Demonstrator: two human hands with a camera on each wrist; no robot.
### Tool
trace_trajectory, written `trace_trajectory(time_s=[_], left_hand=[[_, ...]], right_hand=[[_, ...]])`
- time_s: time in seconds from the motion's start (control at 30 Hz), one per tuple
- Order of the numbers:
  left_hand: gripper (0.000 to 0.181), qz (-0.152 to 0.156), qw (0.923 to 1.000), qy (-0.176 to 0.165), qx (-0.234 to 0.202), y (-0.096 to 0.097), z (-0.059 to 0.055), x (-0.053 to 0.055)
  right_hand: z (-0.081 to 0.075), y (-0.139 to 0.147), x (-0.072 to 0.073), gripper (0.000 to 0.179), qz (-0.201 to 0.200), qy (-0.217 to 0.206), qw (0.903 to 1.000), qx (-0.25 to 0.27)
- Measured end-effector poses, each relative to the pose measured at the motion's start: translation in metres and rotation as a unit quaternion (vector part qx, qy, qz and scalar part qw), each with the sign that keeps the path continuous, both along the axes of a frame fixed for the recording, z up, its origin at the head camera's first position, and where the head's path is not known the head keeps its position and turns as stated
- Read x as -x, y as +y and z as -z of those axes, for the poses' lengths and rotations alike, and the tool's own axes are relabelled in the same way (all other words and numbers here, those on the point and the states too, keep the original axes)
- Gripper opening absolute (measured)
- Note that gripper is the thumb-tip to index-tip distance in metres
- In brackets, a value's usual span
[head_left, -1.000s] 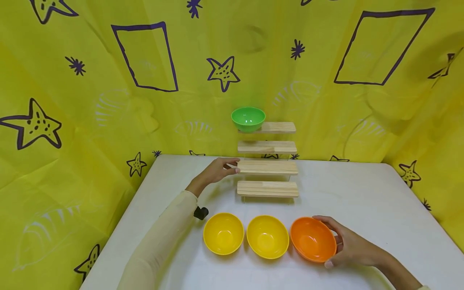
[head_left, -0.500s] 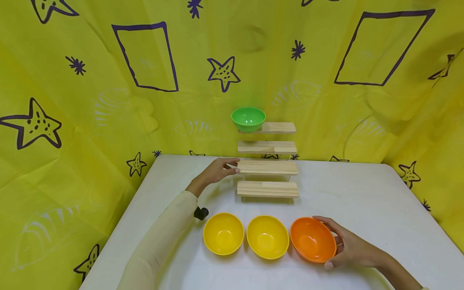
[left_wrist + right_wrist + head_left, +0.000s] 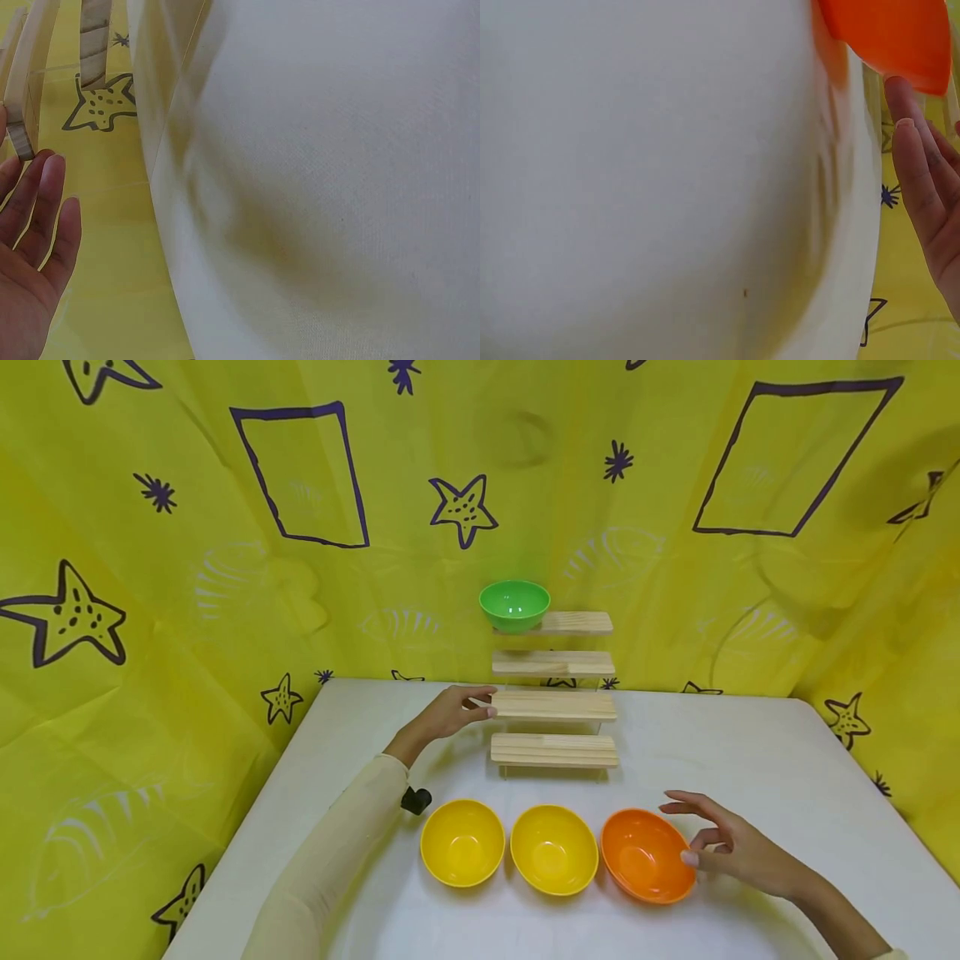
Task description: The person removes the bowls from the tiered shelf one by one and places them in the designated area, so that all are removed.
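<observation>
My left hand (image 3: 450, 712) pinches the left end of one board of a wooden step shelf (image 3: 555, 705), thumb at the front edge and forefinger at the back; in the left wrist view its fingers (image 3: 51, 180) touch the board's end (image 3: 22, 131). Beside the orange bowl (image 3: 647, 857), my right hand (image 3: 742, 853) has its fingers spread and holds nothing. Its thumb is close to the bowl's right rim; whether they touch, I cannot tell. Two yellow bowls (image 3: 462, 843) stand in a row left of the orange one.
A green bowl (image 3: 514, 605) sits on the left part of the shelf's top board. White cloth covers the table (image 3: 720, 760). Yellow curtain (image 3: 405, 585) with drawn stars hangs behind and at both sides. A small black device (image 3: 416, 801) is at the left wrist.
My right hand has let go of the orange bowl and drawn slightly right and away, its fingers opening. The bowl has stayed in place. The left hand has not moved.
</observation>
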State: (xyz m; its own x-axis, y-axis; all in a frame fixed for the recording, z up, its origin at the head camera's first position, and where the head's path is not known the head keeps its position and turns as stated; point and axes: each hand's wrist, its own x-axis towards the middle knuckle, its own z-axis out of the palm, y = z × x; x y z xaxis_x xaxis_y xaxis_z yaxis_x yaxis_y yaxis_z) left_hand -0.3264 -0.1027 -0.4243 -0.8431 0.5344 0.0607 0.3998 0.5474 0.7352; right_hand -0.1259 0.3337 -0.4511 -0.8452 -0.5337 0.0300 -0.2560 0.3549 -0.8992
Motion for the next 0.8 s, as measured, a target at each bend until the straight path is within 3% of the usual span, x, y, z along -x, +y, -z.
trace_trajectory(time_s=[0.1, 0.27, 0.63, 0.8], left_hand=[[0.054, -0.001, 1.0, 0.0, 0.0, 0.0, 0.0, 0.0], [0.054, 0.001, 1.0, 0.001, 0.001, -0.001, -0.001, 0.0], [0.054, 0.0, 1.0, -0.002, 0.001, 0.0, -0.001, 0.0], [0.053, -0.001, 1.0, 0.001, -0.001, 0.0, -0.001, -0.001]], right_hand=[[-0.007, 0.001, 0.003, 0.066, 0.019, 0.056, 0.9982, -0.01], [-0.022, 0.0, 0.012, 0.067, 0.038, 0.107, 0.9935, -0.011], [-0.061, -0.024, 0.043, 0.06, 0.09, 0.147, 0.984, -0.043], [-0.078, -0.038, 0.062, 0.055, 0.1, 0.155, 0.9823, -0.034]])
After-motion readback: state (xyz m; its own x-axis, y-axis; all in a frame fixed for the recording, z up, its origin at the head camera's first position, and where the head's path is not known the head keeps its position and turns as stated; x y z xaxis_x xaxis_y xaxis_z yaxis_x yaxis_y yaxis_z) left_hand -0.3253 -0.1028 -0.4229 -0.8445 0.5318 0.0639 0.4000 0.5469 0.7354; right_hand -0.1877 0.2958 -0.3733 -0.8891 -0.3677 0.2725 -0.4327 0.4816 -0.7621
